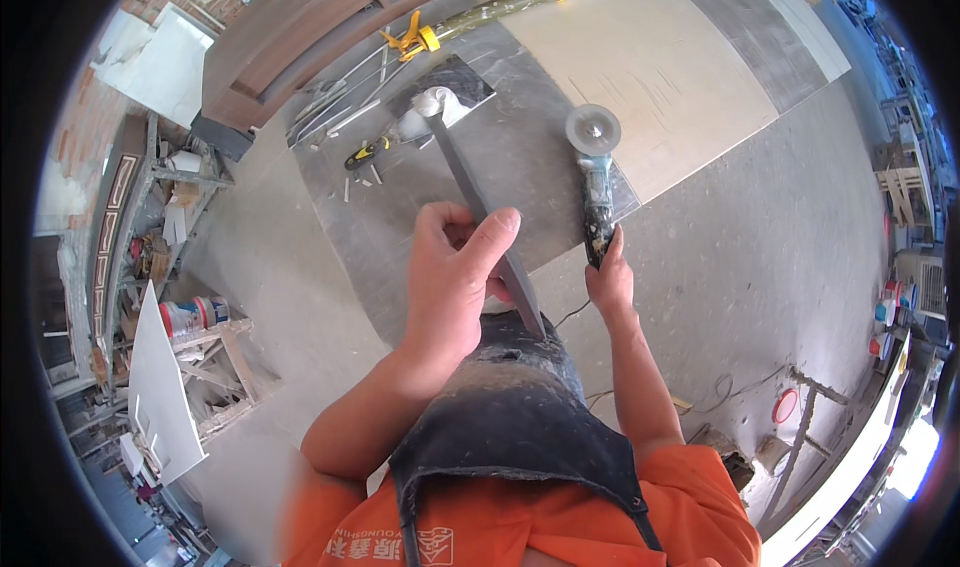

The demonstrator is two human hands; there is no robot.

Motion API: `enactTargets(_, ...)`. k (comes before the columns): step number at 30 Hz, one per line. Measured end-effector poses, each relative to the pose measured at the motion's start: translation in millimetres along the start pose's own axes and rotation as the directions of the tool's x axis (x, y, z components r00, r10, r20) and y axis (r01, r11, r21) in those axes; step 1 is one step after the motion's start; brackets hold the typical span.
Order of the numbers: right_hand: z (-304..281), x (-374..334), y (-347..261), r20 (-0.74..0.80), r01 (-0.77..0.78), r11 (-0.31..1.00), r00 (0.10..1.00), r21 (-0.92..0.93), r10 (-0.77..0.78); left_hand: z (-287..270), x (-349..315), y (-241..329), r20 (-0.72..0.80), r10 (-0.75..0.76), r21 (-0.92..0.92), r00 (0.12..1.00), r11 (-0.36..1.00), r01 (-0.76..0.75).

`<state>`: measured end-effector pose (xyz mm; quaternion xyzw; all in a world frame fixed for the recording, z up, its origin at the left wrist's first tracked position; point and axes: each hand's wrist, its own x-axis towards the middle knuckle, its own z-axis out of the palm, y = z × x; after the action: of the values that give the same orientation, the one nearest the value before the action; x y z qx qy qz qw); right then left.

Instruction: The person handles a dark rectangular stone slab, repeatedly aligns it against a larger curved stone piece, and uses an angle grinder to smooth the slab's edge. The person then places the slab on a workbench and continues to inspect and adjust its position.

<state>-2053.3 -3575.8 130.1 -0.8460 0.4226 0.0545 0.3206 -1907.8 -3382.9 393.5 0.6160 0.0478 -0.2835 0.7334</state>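
My left hand (452,277) is closed around a long dark grey strip (468,172), thumb along its top face. The strip slants from near my apron up toward a white lump of paste. In my right hand (612,285) is an angle grinder (597,192), held by its rear end. Its pale round disc (593,129) faces up at the far end; whether it spins I cannot tell. Beyond the strip, a putty knife (385,145) with a yellow and black handle lies by the white paste (440,105) on a dark tile piece (468,79).
A caulking gun (490,12) with yellow ends lies at the far side, by a brown panel (290,37). Grey and beige slabs (650,77) cover the work area. Thin offcut strips (340,107) are scattered at far left. A cord (573,314) trails from the grinder. Buckets (195,314) stand left.
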Motion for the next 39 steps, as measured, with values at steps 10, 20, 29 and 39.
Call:
enactTargets(10, -86.3, -28.9, -88.3, -0.03, 0.319, 0.936, 0.945, -0.149, -0.327, -10.3, 33.1, 6.2, 0.051, 0.043, 0.051, 0.998, 0.998, -0.046)
enactTargets(20, -79.6, -154.4, -173.5, -0.265, 0.541, 0.791, 0.838, 0.284, -0.477, -39.1, 112.7, 47.9, 0.222, 0.05, 0.092, 0.974, 0.993, -0.072)
enactTargets(29, -63.9, -180.0, -201.0, -0.286, 0.571, 0.786, 0.815, 0.239, -0.505, -92.5, 67.6, 35.7, 0.244, 0.078, 0.178, 0.967, 0.976, -0.124)
enactTargets(39, -15.4, -185.5, -279.3, 0.202, 0.67, 0.721, 0.693, 0.174, -0.693, -207.1, 44.7, -23.4, 0.108, -0.041, -0.375, 0.993, 0.924, 0.079)
